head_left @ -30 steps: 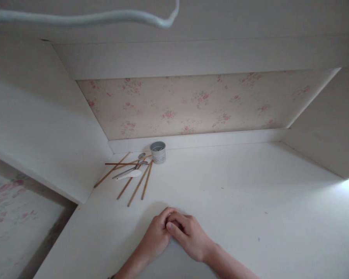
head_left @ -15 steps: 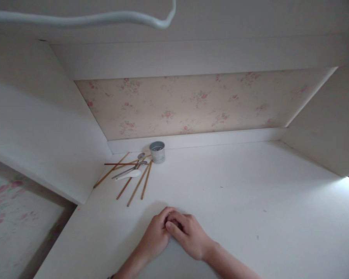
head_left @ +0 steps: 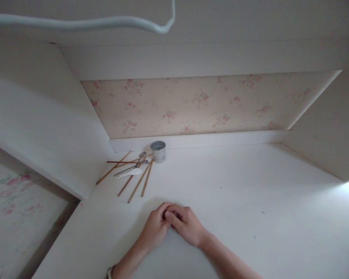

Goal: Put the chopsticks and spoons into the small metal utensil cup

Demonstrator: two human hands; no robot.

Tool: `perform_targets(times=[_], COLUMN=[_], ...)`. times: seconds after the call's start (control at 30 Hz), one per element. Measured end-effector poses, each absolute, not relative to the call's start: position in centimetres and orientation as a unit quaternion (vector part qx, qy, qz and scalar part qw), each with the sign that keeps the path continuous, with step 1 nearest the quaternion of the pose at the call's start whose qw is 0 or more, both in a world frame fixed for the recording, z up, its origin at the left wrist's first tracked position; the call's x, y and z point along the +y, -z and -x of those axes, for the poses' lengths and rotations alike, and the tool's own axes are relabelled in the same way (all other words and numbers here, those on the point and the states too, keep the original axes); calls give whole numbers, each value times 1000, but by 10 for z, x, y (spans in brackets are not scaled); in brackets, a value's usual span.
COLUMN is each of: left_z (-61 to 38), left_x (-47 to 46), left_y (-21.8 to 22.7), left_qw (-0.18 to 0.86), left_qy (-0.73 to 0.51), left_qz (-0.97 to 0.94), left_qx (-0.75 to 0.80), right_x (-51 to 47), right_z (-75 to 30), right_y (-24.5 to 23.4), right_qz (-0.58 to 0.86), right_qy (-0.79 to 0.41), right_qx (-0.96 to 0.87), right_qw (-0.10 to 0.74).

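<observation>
My left hand (head_left: 155,228) and my right hand (head_left: 186,224) rest together on the white desk (head_left: 250,201), fingers curled and touching each other, with nothing visible in them. Beyond them, at the back left, several wooden chopsticks (head_left: 135,180) lie scattered with a white spoon (head_left: 130,173) and metal spoons (head_left: 135,164). A small grey perforated cup (head_left: 158,151) stands upright just right of that pile, against the back ledge.
White cabinet panels close in the desk on the left (head_left: 46,128) and right (head_left: 322,139). Floral wallpaper (head_left: 197,104) covers the back wall. A white cord (head_left: 104,23) hangs across the top of the view.
The hands stay clasped together; the view has shifted slightly, so hands and utensils sit a little higher in the picture.
</observation>
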State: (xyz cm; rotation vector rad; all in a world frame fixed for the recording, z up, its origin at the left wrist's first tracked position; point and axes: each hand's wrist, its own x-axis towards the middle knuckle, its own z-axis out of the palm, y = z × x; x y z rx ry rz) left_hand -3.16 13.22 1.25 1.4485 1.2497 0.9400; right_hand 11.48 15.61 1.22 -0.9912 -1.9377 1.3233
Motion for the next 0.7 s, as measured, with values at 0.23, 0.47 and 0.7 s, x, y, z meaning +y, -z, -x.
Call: perform_targets(times=[0.23,0.47,0.7], left_z=[55,100,140], left_x=[157,223,275], left_y=[-13,-45,-44], left_qw=[354,-30,50], left_qy=[-355,-148,-12], left_qz=[-627,-676,-642], left_qx=[596,721,765], right_x=[159,157,159], right_z=[-118,-118,-119], right_y=[-2,4,1], right_qz=[426,414,399], right_qy=[-519,-515,-506], right_qx=[-666,-684,-704], right_qw=[326,308,297])
